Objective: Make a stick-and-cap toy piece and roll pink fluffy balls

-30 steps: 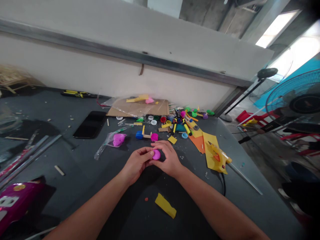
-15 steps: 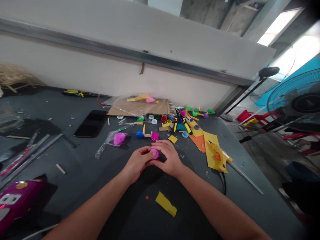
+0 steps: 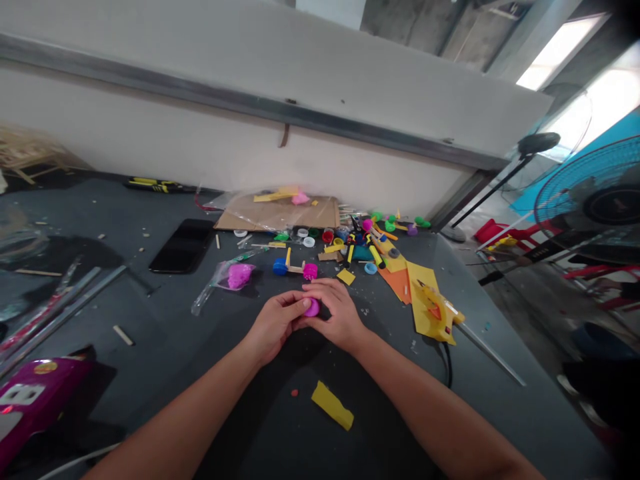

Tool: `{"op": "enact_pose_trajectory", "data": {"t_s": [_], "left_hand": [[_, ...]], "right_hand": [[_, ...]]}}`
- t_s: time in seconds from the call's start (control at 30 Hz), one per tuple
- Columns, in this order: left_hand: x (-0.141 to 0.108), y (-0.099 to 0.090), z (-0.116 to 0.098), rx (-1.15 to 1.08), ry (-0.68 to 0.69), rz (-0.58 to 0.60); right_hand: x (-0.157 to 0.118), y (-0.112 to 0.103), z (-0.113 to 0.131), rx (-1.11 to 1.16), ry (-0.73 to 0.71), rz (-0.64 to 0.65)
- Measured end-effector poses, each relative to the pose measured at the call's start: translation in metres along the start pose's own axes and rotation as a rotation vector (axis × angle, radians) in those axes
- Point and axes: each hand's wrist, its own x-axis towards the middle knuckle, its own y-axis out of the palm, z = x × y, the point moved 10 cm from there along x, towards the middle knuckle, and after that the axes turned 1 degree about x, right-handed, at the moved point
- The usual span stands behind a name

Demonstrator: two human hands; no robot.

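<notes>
Both my hands meet over the middle of the dark table around a small round pink bottle cap. My left hand pinches it from the left, its thumb pressed on the face of the cap. From the right, my right hand curls its fingers and thumb about the cap's edge. Whether pink clay fills the cap, I cannot tell. Just beyond my fingers stands a small wheeled piece with blue and pink caps on wooden sticks. A lump of pink clay in clear plastic lies left of it.
A black phone lies at the left, a purple device at the near left. Bottle caps, pliers and cardboard crowd the back. A yellow glue gun rests on foam sheets at the right. A yellow strip lies near me.
The pink cap has tilted and shifted slightly to the right between my fingers. My hands otherwise keep nearly the same place and hold.
</notes>
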Motion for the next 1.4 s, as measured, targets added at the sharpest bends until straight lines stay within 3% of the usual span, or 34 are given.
{"op": "enact_pose_trajectory", "data": {"t_s": [0.17, 0.33, 0.53, 0.7, 0.83, 1.07, 1.4], "left_hand": [[0.0, -0.004, 0.001, 0.011, -0.003, -0.027], [-0.001, 0.004, 0.0, 0.02, -0.015, 0.019], [0.001, 0.0, 0.001, 0.002, -0.007, 0.009], [0.003, -0.003, 0.001, -0.019, 0.014, -0.01], [0.002, -0.005, -0.001, 0.004, 0.036, -0.035], [0.002, -0.001, -0.002, 0.018, 0.034, 0.002], [0.003, -0.002, 0.004, -0.015, -0.026, 0.017]], "right_hand": [[-0.001, 0.004, 0.001, -0.01, -0.006, 0.039], [0.0, -0.002, -0.002, 0.023, 0.029, -0.017], [0.0, -0.002, 0.0, 0.078, 0.027, 0.001], [-0.002, -0.013, -0.004, 0.145, 0.083, -0.069], [-0.002, -0.017, -0.007, 0.099, 0.098, -0.094], [-0.002, -0.007, -0.007, -0.037, 0.064, 0.01], [-0.002, -0.012, -0.008, 0.017, 0.068, -0.054]]}}
